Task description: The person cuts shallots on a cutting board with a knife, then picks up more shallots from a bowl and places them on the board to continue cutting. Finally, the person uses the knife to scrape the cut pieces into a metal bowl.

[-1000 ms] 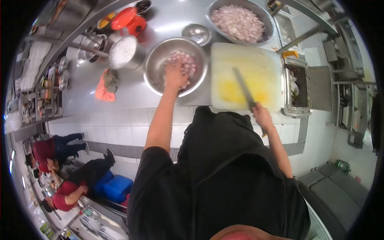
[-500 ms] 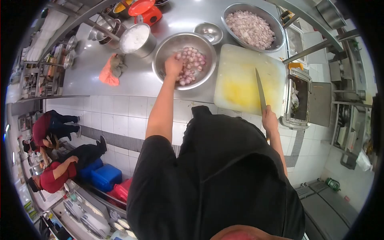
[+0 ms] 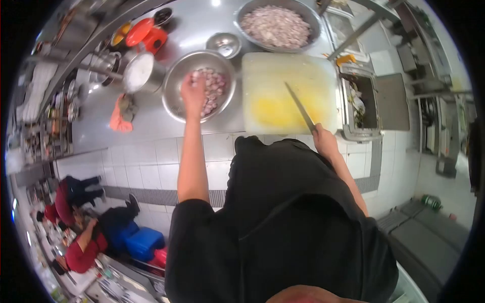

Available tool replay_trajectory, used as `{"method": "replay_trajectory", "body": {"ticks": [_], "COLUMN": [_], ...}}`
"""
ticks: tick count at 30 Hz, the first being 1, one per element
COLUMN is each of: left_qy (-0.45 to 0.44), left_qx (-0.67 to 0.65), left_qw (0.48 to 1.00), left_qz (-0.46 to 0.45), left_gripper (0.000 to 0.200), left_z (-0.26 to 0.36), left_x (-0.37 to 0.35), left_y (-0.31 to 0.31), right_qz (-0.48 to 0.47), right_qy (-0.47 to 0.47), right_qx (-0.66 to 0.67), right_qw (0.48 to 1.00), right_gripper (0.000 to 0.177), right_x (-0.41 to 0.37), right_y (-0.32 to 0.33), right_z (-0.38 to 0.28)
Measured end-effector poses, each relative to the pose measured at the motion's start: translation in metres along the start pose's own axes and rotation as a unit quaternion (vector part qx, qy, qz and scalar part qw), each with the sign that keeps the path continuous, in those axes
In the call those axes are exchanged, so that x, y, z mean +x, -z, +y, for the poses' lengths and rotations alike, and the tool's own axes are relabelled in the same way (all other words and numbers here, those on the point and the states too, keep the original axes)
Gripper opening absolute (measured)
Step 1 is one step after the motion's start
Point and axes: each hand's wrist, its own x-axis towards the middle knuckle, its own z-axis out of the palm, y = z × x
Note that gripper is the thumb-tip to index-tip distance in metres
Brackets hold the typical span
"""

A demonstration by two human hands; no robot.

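**Much onion chopped, some whole**

Chopped onion is held in the far basin; whole onions in the bowl seem left to cut. The left hand is lowered there, its grip untellable. The knife is grasped by the right hand over the board. No obstruction is seen.

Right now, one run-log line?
left hand: in steel bowl, at small onions | right hand: gripping knife over cutting board | chopped pieces: in basin beyond board
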Motion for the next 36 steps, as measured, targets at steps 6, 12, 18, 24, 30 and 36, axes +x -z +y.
{"method": "replay_trajectory", "body": {"ticks": [6,12,18,24,30,36], "left_qy": [-0.116,-0.24,-0.314,-0.355,-0.282,-0.259], "left_qx": [0.215,0.272,0.3,0.204,0.224,0.17], "left_qw": [0.925,0.879,0.859,0.859,0.868,0.883], "left_qz": [-0.291,-0.309,-0.271,-0.308,-0.342,-0.353], "left_gripper": [0.03,0.039,0.042,0.02,0.009,0.01], "left_z": [0.019,0.031,0.037,0.044,0.052,0.043], "left_x": [-0.096,-0.092,-0.089,-0.09,-0.108,-0.104], "left_y": [-0.136,-0.154,-0.155,-0.167,-0.189,-0.186], "right_qz": [-0.011,-0.015,-0.038,-0.022,-0.059,-0.067], "right_qy": [-0.011,-0.027,-0.032,-0.049,-0.027,-0.033], "right_qx": [0.025,-0.021,-0.006,-0.023,-0.052,-0.06], "right_qw": [1.0,0.999,0.999,0.998,0.997,0.995], "right_gripper": [0.02,0.02,0.024,0.028,0.034,0.035], "right_x": [-0.009,-0.013,-0.016,-0.032,-0.034,-0.033], "right_y": [0.002,0.004,0.001,0.017,-0.003,-0.002], "right_z": [-0.003,0.009,0.016,0.009,0.011,0.018]}}
